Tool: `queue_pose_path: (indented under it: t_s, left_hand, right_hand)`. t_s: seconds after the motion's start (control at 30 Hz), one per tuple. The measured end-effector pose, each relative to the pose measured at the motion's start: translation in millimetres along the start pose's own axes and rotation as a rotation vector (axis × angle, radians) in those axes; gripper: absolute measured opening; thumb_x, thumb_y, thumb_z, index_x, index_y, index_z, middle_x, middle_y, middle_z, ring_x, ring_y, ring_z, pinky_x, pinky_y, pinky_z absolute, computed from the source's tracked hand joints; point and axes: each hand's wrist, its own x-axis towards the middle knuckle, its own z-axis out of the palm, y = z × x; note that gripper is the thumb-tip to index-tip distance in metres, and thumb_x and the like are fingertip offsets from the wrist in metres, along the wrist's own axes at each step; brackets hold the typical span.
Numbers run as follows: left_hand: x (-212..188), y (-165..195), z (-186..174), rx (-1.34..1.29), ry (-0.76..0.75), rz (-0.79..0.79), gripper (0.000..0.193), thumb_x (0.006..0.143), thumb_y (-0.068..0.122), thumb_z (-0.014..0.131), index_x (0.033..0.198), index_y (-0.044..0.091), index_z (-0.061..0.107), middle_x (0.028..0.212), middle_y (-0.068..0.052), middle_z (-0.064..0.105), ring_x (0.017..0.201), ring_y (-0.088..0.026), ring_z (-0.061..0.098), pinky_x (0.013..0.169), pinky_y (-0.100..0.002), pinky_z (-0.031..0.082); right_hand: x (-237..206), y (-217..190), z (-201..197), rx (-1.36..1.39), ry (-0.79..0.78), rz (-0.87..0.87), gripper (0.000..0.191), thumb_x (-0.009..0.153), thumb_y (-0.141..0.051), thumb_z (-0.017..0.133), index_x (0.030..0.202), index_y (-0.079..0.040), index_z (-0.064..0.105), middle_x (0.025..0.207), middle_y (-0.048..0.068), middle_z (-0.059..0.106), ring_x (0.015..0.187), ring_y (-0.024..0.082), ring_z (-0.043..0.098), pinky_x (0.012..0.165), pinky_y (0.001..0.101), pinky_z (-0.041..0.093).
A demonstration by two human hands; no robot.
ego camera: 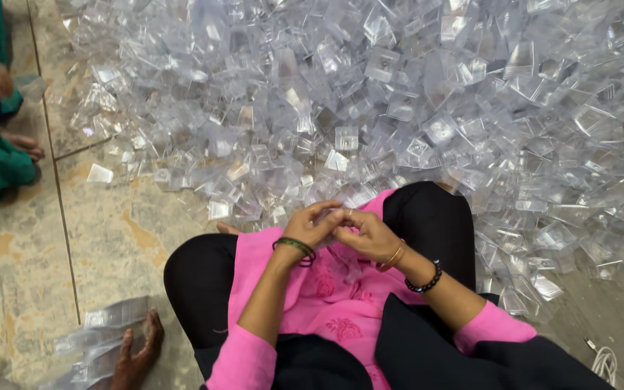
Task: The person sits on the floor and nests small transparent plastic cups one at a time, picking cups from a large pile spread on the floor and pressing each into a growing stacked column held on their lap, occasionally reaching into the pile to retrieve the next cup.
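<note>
Both hands meet over the lap: left hand [310, 225] and right hand [367, 235] have fingers pinched narrow around a tiny clear plastic piece [339, 217], barely visible. Slippery stuff, so it could easily pop loose into the huge pile of clear plastic boxes [399, 108] just beyond the knees.

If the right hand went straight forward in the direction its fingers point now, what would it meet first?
The right hand points leftward, and its fingers already meet the left hand above the lap. The left hand is therefore first in that line. Whether a small clear piece sits between them is too unclear to tell.
</note>
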Motion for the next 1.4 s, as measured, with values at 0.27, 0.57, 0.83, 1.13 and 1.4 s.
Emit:
queue_pose_path:
  t_s: [0.27, 0.57, 0.83, 1.13, 1.4]
  left_hand:
    - [-16, -33, -57, -1.207, 0.607, -0.362, 0.04, 0.098, 0.053, 0.055, 0.113, 0.017, 0.06, 0.106, -0.006, 0.07, 0.092, -0.025, 0.072, 0.075, -0.038, 0.059]
    - [-9, -16, -58, -1.16, 0.616, -0.305, 0.029, 0.098, 0.041, 0.062, 0.105, 0.013, 0.06, 0.1, -0.011, 0.07, 0.088, -0.033, 0.07, 0.068, -0.04, 0.056]
    - [-14, -13, -52, -0.967, 0.562, -0.263, 0.028, 0.096, 0.038, 0.059, 0.095, 0.009, 0.062, 0.104, -0.009, 0.072, 0.089, -0.026, 0.068, 0.071, -0.042, 0.056]
    - [-6, -28, -42, -0.451, 0.383, -0.2, 0.04, 0.097, 0.041, 0.06, 0.109, 0.006, 0.076, 0.105, -0.007, 0.076, 0.107, -0.019, 0.064, 0.099, -0.036, 0.044]
    - [27, 8, -36, -0.336, 0.168, -0.357, 0.067, 0.095, 0.064, 0.051, 0.124, 0.008, 0.074, 0.105, -0.004, 0.076, 0.123, -0.019, 0.057, 0.11, -0.039, 0.037]
  right_hand:
    - [162, 5, -87, -1.427, 0.284, -0.043, 0.022, 0.091, -0.012, 0.065, 0.108, -0.01, 0.078, 0.1, 0.014, 0.076, 0.095, 0.033, 0.072, 0.08, 0.0448, 0.056]
    - [227, 4, -67, -1.889, -0.266, 0.236, 0.018, 0.09, -0.014, 0.064, 0.095, -0.018, 0.081, 0.101, 0.007, 0.077, 0.096, 0.026, 0.073, 0.081, 0.0409, 0.052]
    - [216, 11, -76, -1.851, -0.127, 0.304, 0.021, 0.095, -0.017, 0.06, 0.098, -0.02, 0.081, 0.104, 0.006, 0.078, 0.104, 0.026, 0.071, 0.089, 0.0431, 0.05]
    - [132, -8, -120, -0.874, 0.303, 0.036, 0.032, 0.089, -0.017, 0.069, 0.12, -0.015, 0.075, 0.105, 0.013, 0.077, 0.09, 0.027, 0.076, 0.081, 0.0385, 0.059]
    - [127, 1, -125, -0.822, 0.093, 0.038, 0.029, 0.092, -0.016, 0.073, 0.121, -0.016, 0.074, 0.112, 0.013, 0.076, 0.093, 0.026, 0.076, 0.08, 0.0359, 0.059]
